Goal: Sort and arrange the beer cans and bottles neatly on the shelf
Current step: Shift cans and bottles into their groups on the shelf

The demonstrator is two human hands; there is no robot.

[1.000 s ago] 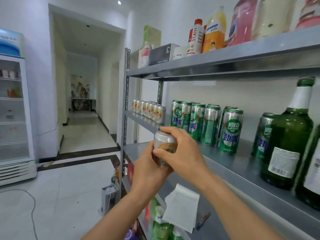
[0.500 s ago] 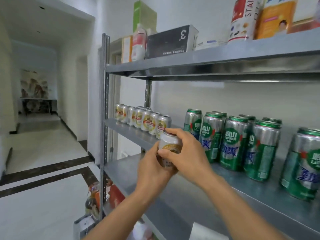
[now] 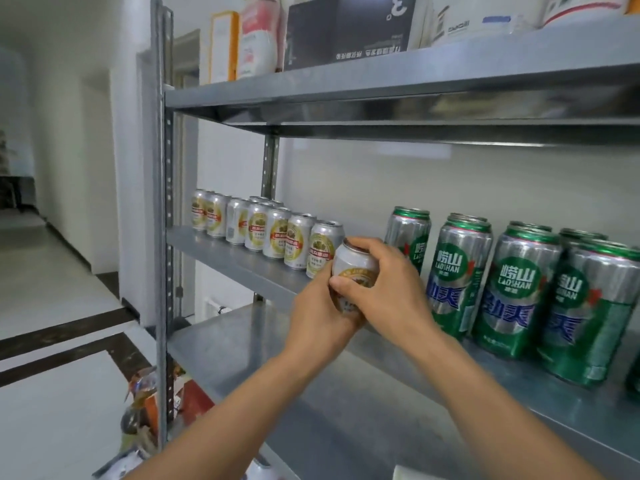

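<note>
The left hand (image 3: pixel 320 311) and right hand (image 3: pixel 388 289) are both gripping a small silver-and-gold beer can (image 3: pixel 353 271) near the grey metal shelf's (image 3: pixel 242 258) front edge.

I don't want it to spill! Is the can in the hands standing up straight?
Nearly upright: the silver can has its top up, leaning slightly, gripped by both hands, left and right.

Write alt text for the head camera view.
Both hands, left hand and right hand, hold a small silver-and-gold beer can at the grey metal shelf, between a row of matching small cans and taller green-and-silver cans.
</note>
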